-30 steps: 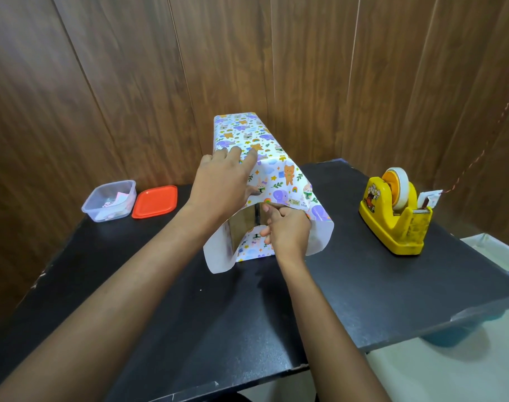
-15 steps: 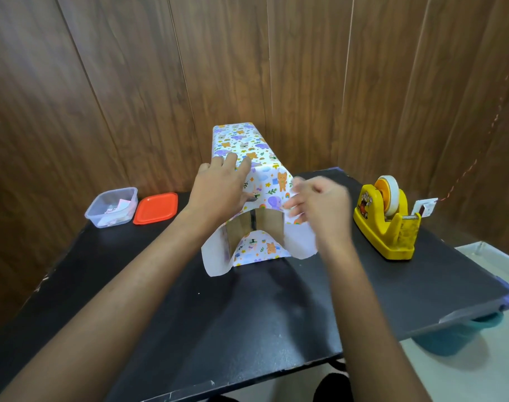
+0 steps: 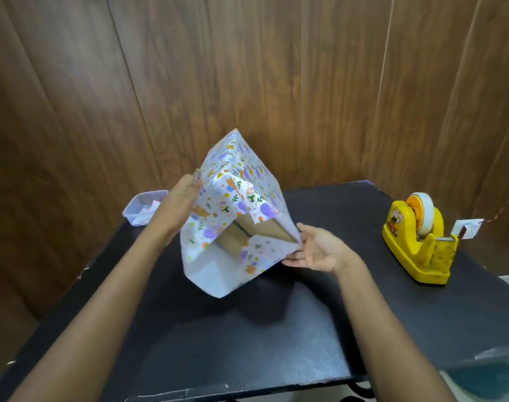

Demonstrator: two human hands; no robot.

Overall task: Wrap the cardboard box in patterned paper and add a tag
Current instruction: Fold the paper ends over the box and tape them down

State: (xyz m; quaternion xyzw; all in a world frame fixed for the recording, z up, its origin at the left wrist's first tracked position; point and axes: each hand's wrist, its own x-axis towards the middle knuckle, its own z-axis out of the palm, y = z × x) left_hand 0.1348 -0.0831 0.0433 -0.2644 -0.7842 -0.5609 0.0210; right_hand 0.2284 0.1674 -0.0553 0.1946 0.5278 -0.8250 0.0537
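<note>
**First:** Against the left side of the cardboard box (image 3: 265,232), the left hand (image 3: 180,204) lies flat, fingers straight. It presses rather than grips. See it?

**Second:** Yes. The right hand (image 3: 317,250) is loose too, palm up, fingertips against the lower right corner of the patterned paper (image 3: 233,198). Between them the box sits tilted and seems lifted off the black table (image 3: 218,343).

**First:** How far along, would you say?

**Second:** Perhaps halfway. The paper runs round the body, but the end facing us gapes. Brown cardboard shows, and the flaps hang unfolded.

**First:** So that end wants folding and taping. The far end I cannot see.

**Second:** The yellow tape dispenser (image 3: 418,242) stands well apart on the right, with no hand on it. I see no tag on the box either.

**First:** One may be in the clear plastic tub (image 3: 141,207) at the left. Something pale lies inside, too blurred to name.
</note>
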